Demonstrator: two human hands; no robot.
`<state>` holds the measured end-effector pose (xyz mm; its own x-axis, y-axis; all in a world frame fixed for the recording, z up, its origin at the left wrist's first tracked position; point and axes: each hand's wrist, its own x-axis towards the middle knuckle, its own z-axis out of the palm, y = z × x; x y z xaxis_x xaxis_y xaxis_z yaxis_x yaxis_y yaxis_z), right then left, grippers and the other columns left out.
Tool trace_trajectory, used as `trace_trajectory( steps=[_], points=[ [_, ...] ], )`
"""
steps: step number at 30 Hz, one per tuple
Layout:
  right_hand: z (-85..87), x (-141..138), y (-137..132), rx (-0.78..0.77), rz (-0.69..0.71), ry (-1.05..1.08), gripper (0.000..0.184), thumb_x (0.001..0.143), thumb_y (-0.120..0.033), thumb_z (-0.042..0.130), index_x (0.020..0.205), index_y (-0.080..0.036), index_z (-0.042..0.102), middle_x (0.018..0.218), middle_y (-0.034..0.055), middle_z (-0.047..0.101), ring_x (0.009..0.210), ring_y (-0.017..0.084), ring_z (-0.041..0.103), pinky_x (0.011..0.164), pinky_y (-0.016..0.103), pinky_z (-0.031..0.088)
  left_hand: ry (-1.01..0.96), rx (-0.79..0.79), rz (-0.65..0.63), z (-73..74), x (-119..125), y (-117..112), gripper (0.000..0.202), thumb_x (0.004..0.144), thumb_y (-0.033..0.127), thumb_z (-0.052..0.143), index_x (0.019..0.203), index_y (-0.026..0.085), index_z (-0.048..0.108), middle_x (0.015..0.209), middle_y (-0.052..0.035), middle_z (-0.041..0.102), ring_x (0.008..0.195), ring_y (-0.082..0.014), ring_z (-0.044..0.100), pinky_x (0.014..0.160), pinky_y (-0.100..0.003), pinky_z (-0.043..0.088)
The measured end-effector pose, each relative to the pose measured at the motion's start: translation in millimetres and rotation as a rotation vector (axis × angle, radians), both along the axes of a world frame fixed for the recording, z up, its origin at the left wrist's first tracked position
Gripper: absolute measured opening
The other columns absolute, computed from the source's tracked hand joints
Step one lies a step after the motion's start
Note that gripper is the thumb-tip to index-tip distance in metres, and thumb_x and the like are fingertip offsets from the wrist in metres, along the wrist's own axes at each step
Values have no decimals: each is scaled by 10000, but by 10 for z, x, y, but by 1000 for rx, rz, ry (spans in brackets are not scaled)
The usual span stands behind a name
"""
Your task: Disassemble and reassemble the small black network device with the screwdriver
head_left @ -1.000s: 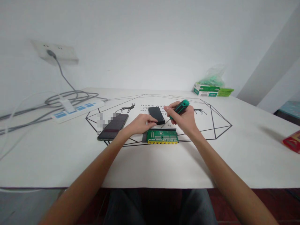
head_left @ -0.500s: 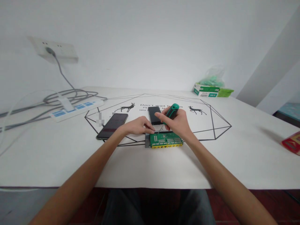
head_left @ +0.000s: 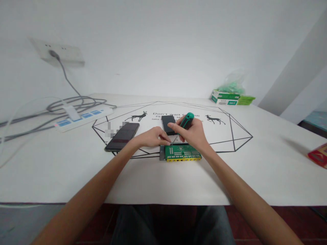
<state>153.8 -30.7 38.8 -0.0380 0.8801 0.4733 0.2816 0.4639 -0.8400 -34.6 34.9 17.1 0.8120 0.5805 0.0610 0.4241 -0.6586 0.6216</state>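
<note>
My right hand [head_left: 193, 131] is wrapped round the green and black handle of a screwdriver [head_left: 188, 119]. Its thin shaft slants down to the left, with the tip at the upper left corner of a green circuit board [head_left: 182, 152]. Yellow parts line the board's near edge, and a grey metal piece shows under its left side. My left hand [head_left: 155, 136] has its thumb and fingers pinched together at that same corner, close to the screwdriver tip. What they hold, if anything, is too small to name. Behind the board lies a flat black box [head_left: 168, 125].
A smartphone [head_left: 123, 136] lies left of my left hand. Further left are a white power strip [head_left: 85, 119] and coiled grey cables [head_left: 76, 102]. Green and white boxes [head_left: 226, 97] stand at the back right, and a red packet [head_left: 319, 154] is at the right edge.
The circuit board has shifted slightly to the right, and my left fingertips have moved a little with it. My right hand keeps its hold on the screwdriver.
</note>
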Motion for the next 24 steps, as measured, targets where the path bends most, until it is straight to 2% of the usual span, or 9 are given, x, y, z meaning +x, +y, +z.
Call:
trace_trajectory(
  steps=[7, 13, 15, 19, 21, 24],
  points=[
    [-8, 1, 19, -11, 35, -48, 392, 768, -557, 693, 663, -193, 593, 408, -49, 500, 379, 97, 467, 445, 258, 375, 16, 8, 15, -9, 0, 10, 190, 821, 283, 651, 862, 147, 777, 801, -50, 756, 714, -138, 622, 693, -239, 436],
    [55, -36, 89, 92, -38, -336, 518, 849, -596, 557, 532, -203, 439, 462, -37, 422, 486, 98, 404, 510, 288, 302, -112, -64, 18, 66, 8, -38, 205, 784, 295, 695, 885, 132, 766, 882, -80, 760, 806, -167, 651, 739, -265, 468],
    [96, -69, 134, 82, -6, -400, 517, 858, -591, 534, 536, -208, 404, 481, -35, 409, 499, 102, 385, 511, 294, 281, -172, -120, -8, 73, 13, -56, 221, 781, 299, 702, 910, 129, 759, 921, -89, 759, 837, -174, 662, 766, -280, 488],
    [184, -158, 233, 26, 87, -454, 399, 830, -423, 577, 556, -212, 379, 513, -32, 402, 524, 107, 372, 513, 297, 269, -227, -200, -8, 50, 17, -66, 245, 782, 318, 716, 918, 118, 751, 916, -109, 764, 872, -197, 686, 819, -322, 521],
    [210, -183, 259, 16, 123, -456, 333, 796, -328, 581, 559, -211, 378, 514, -33, 405, 528, 108, 370, 511, 296, 268, -234, -192, 20, 44, 18, -66, 237, 764, 324, 740, 877, 116, 753, 886, -106, 765, 847, -195, 691, 806, -321, 530],
    [203, -158, 251, 7, 168, -429, 247, 777, -273, 550, 575, -207, 423, 533, -31, 445, 543, 111, 392, 516, 292, 285, -230, -152, 27, 59, 26, -71, 192, 756, 304, 749, 823, 125, 759, 831, -84, 764, 808, -177, 687, 788, -297, 527]
  ],
)
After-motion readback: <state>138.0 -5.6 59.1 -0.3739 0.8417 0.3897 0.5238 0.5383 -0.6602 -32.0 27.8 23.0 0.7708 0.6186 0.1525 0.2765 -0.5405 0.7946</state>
